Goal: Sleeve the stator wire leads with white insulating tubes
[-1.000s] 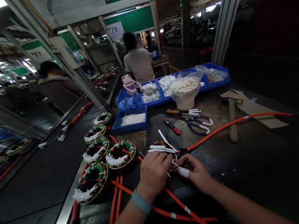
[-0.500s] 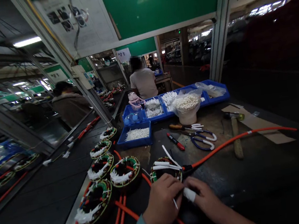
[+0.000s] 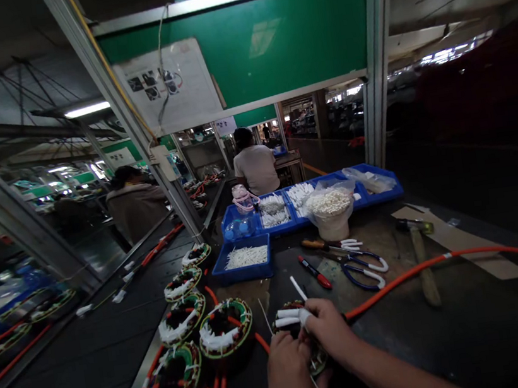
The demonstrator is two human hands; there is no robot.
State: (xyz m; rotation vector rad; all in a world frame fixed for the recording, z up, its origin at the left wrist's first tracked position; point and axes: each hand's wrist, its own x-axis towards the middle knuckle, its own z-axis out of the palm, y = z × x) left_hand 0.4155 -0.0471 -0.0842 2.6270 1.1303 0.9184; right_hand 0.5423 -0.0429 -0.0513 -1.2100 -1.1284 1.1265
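Observation:
A wound motor stator [image 3: 319,359] lies on the dark bench, partly covered by my hands. Several white sleeves [image 3: 288,321] stick out of its top, and one stands up at a slant. My left hand [image 3: 289,371] is closed at the stator's near left side. From its fingers a thin white tie [image 3: 264,315] points upward, and a thin white end shows below the hand. My right hand [image 3: 329,331], with a white wrap on one digit, is curled over the stator at the base of the sleeves. What its fingertips grip is hidden.
More stators [image 3: 227,332] with white-wrapped leads stand to the left. Beyond lie a blue tray [image 3: 243,275] of thin white pieces, a bagged tub [image 3: 333,225], a red marker [image 3: 314,272], scissors [image 3: 364,271] and a hammer [image 3: 426,270]. An orange cable [image 3: 404,278] runs right.
My right hand has moved up and left onto the sleeves' base. My left hand is lower, at the stator's near side, with the thin tie now pointing up. The camera view has tilted upward.

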